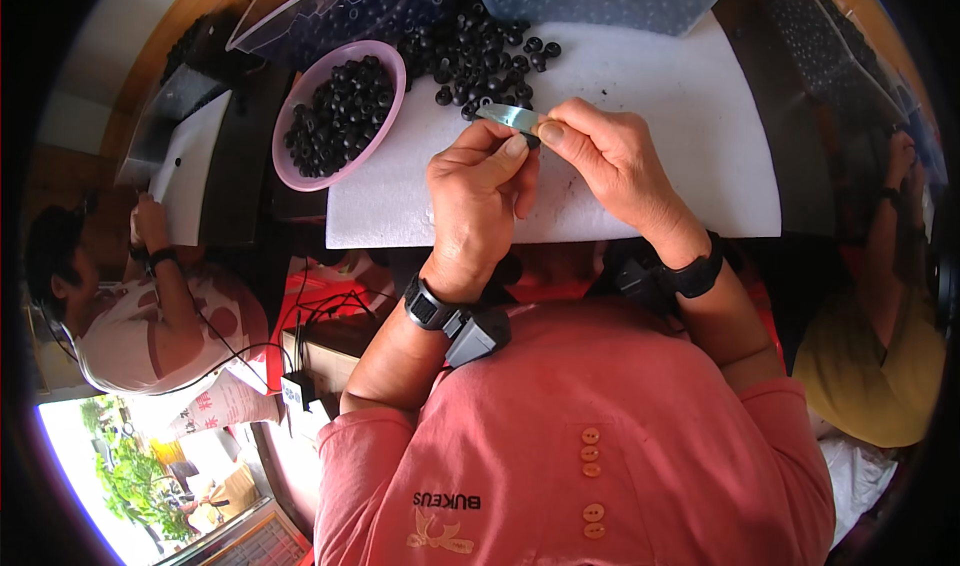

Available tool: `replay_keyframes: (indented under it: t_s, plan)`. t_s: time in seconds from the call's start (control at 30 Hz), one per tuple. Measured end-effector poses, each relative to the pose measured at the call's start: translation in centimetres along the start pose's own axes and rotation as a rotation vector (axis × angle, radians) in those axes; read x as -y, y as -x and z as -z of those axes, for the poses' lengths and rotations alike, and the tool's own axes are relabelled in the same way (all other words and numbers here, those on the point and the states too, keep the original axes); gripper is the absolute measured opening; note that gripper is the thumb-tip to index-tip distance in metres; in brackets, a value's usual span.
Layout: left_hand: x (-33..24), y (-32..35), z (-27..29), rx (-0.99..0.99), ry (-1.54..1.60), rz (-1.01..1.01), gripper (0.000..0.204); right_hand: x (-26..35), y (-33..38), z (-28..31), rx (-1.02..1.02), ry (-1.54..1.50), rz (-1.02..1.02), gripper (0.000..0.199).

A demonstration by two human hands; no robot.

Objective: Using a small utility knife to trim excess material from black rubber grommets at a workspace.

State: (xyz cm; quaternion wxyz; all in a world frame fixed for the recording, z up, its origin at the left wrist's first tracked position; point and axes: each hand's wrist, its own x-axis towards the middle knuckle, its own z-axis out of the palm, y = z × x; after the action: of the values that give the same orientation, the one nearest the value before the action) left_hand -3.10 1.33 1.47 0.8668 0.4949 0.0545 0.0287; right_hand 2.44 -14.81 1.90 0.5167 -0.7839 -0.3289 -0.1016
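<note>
My right hand (605, 151) is closed on a small knife (512, 117) with a shiny, pale greenish blade pointing left. Thumb and fingers of my left hand (478, 178) pinch a small black part (532, 141), mostly covered by the fingertips, right beneath the blade. Both hands are above a white foam sheet (690, 116). Just beyond them spreads a loose pile of round black parts (478, 61), several showing a hole. To the left, a pink bowl (399, 84) is filled with similar black parts (340, 116).
Two clear plastic bins, the left bin (300, 16) and the right bin (610, 1), stand at the far side with black parts inside. On my left a co-worker (165, 296) sits at another white sheet (190, 171). Another person (870, 346) works on my right. Cables (335, 306) hang at lower left.
</note>
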Motion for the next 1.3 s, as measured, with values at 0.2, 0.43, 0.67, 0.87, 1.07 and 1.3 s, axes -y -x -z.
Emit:
replay_keyframes:
  t_s: [0.2, 0.43, 0.67, 0.87, 1.07, 1.3]
  plan:
    - [0.3, 0.2, -0.6, -0.043, -0.007, -0.020, 0.009, -0.3, 0.0, -0.1, -0.007, -0.010, 0.002, 0.022]
    - [0.3, 0.2, -0.6, -0.044, 0.023, -0.013, 0.009, -0.4, 0.0, 0.0, 0.008, -0.036, -0.016, 0.021]
    - [0.2, 0.1, -0.4, -0.039, 0.033, -0.010, 0.010, -0.5, 0.1, -0.2, -0.003, -0.060, 0.008, 0.023]
    - [-0.7, -0.9, -0.1, -0.023, 0.084, 0.024, 0.017, 0.2, 0.6, 0.3, -0.034, -0.162, -0.091, 0.025]
    - [-0.4, -0.9, 1.1, 0.091, 0.116, 0.039, 0.024, -0.1, 0.1, 0.7, -0.172, -0.408, -0.219, 0.028]
    - [-3.4, 0.2, 2.8, -0.019, -0.065, -0.133, 0.019, -0.2, 0.3, 0.5, -0.139, -0.400, -0.182, 0.026]
